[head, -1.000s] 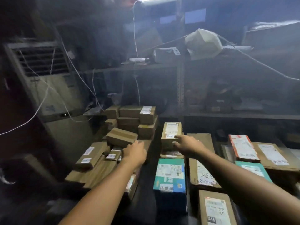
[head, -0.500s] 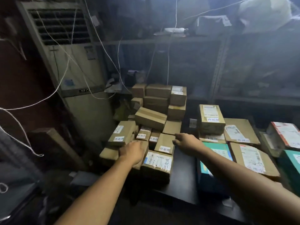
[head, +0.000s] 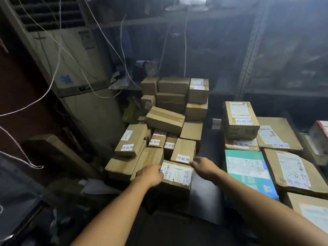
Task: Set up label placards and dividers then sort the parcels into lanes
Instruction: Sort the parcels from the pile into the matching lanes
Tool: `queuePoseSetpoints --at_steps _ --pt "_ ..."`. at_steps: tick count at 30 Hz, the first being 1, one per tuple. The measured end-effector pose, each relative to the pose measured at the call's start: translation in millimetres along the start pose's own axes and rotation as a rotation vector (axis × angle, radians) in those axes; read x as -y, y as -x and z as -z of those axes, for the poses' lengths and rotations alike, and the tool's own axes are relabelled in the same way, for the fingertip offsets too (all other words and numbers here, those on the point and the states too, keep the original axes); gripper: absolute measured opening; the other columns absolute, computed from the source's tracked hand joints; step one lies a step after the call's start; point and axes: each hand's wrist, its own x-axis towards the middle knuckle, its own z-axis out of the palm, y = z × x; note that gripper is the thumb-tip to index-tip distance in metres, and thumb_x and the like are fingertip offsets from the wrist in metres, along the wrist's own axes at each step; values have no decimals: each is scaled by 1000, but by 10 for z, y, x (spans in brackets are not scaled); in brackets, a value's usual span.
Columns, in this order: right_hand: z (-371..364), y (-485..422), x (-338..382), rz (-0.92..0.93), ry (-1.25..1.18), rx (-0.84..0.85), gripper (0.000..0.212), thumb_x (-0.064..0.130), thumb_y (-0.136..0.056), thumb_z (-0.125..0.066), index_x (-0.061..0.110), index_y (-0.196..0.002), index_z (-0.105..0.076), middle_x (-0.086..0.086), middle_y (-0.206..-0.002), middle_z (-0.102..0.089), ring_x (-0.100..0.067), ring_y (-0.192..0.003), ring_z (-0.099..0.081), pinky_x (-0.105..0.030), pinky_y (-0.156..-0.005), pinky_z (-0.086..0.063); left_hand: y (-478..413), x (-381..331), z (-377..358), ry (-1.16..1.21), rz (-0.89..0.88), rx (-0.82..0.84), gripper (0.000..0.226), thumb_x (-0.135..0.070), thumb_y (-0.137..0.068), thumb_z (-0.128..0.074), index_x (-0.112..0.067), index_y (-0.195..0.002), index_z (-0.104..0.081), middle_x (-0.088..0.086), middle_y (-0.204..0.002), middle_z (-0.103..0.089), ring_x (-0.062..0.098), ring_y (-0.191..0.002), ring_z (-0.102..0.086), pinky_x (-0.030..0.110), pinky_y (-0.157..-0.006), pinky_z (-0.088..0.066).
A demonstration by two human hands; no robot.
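Left hand [head: 150, 174]: fingers curled over the near-left edge of the front parcel [head: 177, 176], gripping it as far as the blur lets me read. Right hand [head: 204, 166]: fingers loose and fairly straight, tips touching the parcel's far-right corner, just under the small carton [head: 183, 151] behind it. Nothing is pinched on that side.

The front parcel sits at the near foot of the left heap [head: 165, 119], its shipping label and handwritten slip facing up.

Heap: brown boxes stacked and tilted, with several different slips mixed together. I judge this part unsorted.

A dark strip of bench [head: 207, 144] runs between the heap and the right side.

Right side: the tall carton [head: 239, 119], teal parcel [head: 248, 171] and flat cartons [head: 292, 171] lie flat in rows. The slips I can read there match, so it looks like a formed lane.

Small white upright piece [head: 216, 123] at the strip's far end: a placard perhaps, I cannot tell. I can make out no dividers.

Estimate: labelling mostly done, one lane laid, most of the heap left.
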Motion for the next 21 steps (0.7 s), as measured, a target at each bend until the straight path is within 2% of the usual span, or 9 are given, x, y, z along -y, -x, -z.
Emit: queuePoseSetpoints --at_steps 2,4,6,7,10,13,17,19,21 --pt "-83 -26 -50 -26 -34 20 40 42 -100 -49 15 -122 -68 -3 -115 -72 -22 -98 -67 -29 -71 -53 -99 25 -50 69 -11 12 31 -32 -93 -48 -28 -121 -61 -1 -124 -65 20 -99 -59 33 -84 -48" --pt "-157 0 -42 -74 -79 43 37 39 -102 -45 16 -123 -66 -3 -103 -70 -22 -79 -59 -27 -56 -44 -214 43 -103 131 -11 26 27 -29 -93 -50 -21 -115 -63 2 -119 -66 21 -95 -59 31 -79 -46" --pt "-214 14 -45 -117 -128 72 34 39 -105 -41 23 -126 -62 -5 -94 -63 -22 -74 -53 -30 -56 -43 -328 46 -144 181 -16 41 28 -29 -93 -52 -21 -117 -66 1 -117 -68 20 -97 -61 29 -81 -48" --pt "-233 35 -39 -138 -170 78 35 40 -106 -39 23 -127 -61 -7 -96 -61 -23 -75 -54 -30 -58 -42 -370 45 -145 199 -12 44 28 -30 -93 -53 -23 -116 -68 -1 -114 -69 19 -95 -63 29 -79 -49" --pt "-279 80 -66 -227 -274 65 44 48 -106 -37 17 -125 -63 -13 -121 -64 -28 -80 -64 -30 -64 -44 -493 48 -125 224 5 35 23 -31 -94 -53 -20 -104 -71 -6 -86 -65 11 -71 -59 25 -58 -42" --pt "-360 152 -87 -273 -327 29 43 50 -106 -37 19 -123 -62 -4 -115 -64 -32 -82 -70 -33 -67 -46 -515 89 -132 341 53 114 23 -28 -95 -50 -14 -100 -67 2 -71 -66 16 -53 -62 25 -48 -47" --pt "-476 146 -108 -309 -398 -98 36 43 -106 -37 21 -118 -63 -10 -115 -70 -34 -75 -66 -27 -54 -36 -563 185 -126 471 79 274 33 -26 -96 -46 -9 -120 -63 8 -88 -74 22 -53 -72 26 -43 -50" --pt "-504 114 -100 -344 -433 -112 41 46 -107 -33 21 -122 -62 -11 -118 -69 -30 -77 -59 -28 -58 -35 -558 202 -85 512 92 288 34 -27 -98 -47 -8 -122 -62 5 -87 -72 22 -54 -72 25 -43 -51" --pt "-545 92 -79 -380 -435 -67 49 53 -107 -29 24 -132 -59 -11 -128 -63 -28 -91 -59 -33 -70 -42 -546 183 -38 522 107 308 36 -28 -99 -46 -8 -125 -61 4 -87 -70 23 -54 -72 26 -43 -51"
